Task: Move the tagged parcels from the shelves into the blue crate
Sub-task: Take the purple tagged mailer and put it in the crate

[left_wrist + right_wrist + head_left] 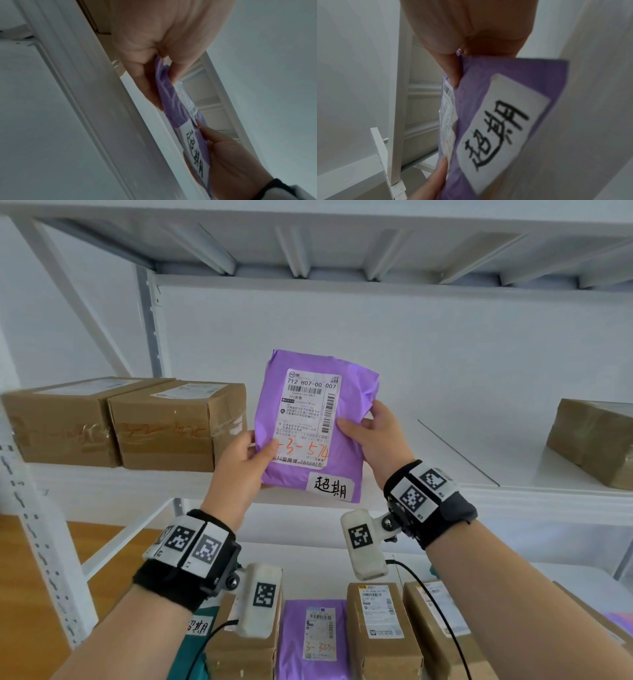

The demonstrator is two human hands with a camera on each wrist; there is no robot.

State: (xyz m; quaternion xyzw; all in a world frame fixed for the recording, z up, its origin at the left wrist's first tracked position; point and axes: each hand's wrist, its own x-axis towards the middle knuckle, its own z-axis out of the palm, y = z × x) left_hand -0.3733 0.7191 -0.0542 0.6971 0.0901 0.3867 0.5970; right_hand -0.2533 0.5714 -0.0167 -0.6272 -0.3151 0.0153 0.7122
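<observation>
head view: purple parcel point(310, 424) held upright in mid-air in front of the upper shelf point(445, 474), clear of its surface, printed side toward the camera. left hand point(245, 465) grips the parcel's lower-left edge, thumb across the front on the shipping label point(306, 417), remaining fingers behind. right hand point(375, 436) grips the right edge, thumb on the label's right margin, fingers curled round the back. both hands thus closed on the same parcel. label carries barcodes, the print "712 h07-00 007" and orange handwritten digits; a separate white tag point(331, 487) w/ black handwritten characters sits at the parcel's lower-right corner.

left wrist view: parcel seen edge-on btwn thumb and fingers of the left hand point(154, 40); right hand point(231, 155) at the far end near the tag.

right wrist view: tag point(501, 132) fills the foreground; thumb of the right hand point(467, 27) pressed on the purple film.

surroundings (head view): two taped cardboard boxes point(126, 424) side by side on the upper shelf, left of the parcel; one more box point(592, 440) at far right. lower shelf: a second purple parcel point(315, 638) lying btwn upright cardboard boxes point(380, 628). wrist straps w/ square markers point(191, 546) on both forearms. blue crate not visible in any view.
</observation>
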